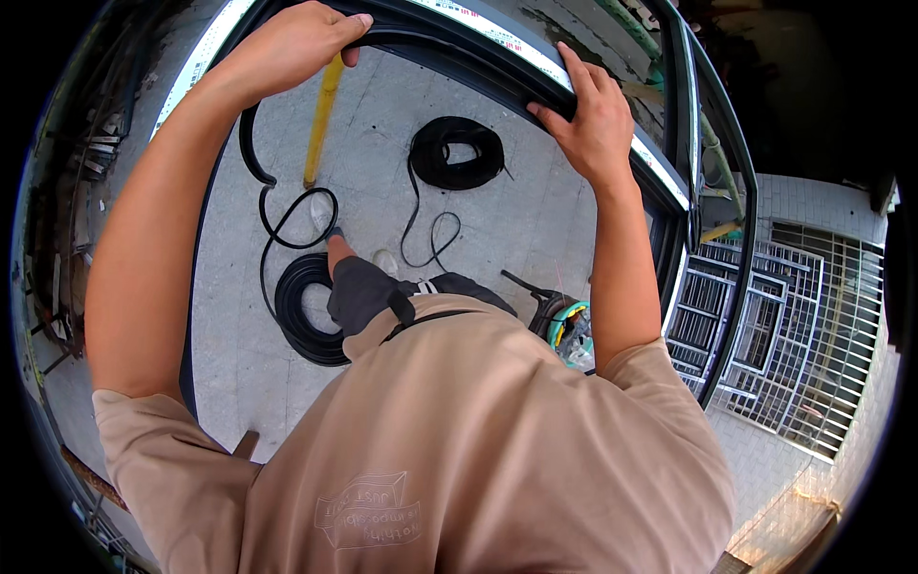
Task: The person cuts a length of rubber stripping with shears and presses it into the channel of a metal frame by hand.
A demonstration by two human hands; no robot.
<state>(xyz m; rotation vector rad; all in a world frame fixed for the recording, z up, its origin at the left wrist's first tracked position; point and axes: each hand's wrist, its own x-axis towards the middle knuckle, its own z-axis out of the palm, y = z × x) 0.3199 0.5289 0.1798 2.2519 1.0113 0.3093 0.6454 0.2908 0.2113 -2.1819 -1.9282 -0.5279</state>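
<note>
A dark frame (435,59) with white printed film along its edge crosses the top of the view. My left hand (301,48) is closed at its upper left, thumb and fingers around a black rubber strip (251,143). That strip hangs below the hand and runs down in loops to a black coil (295,325) on the floor. Over the frame's right part lies my right hand (595,124), its fingers on the filmed edge and its thumb on the inner side, so it grips the bar. The far side of the frame under both hands is hidden.
Another black strip coil (483,158) lies on the grey floor (373,124), its loose end trailing. A yellow post (323,120) stands near my left hand. Beside my right arm is a teal-rimmed bucket (572,330). Metal grilles (794,325) lie at the right.
</note>
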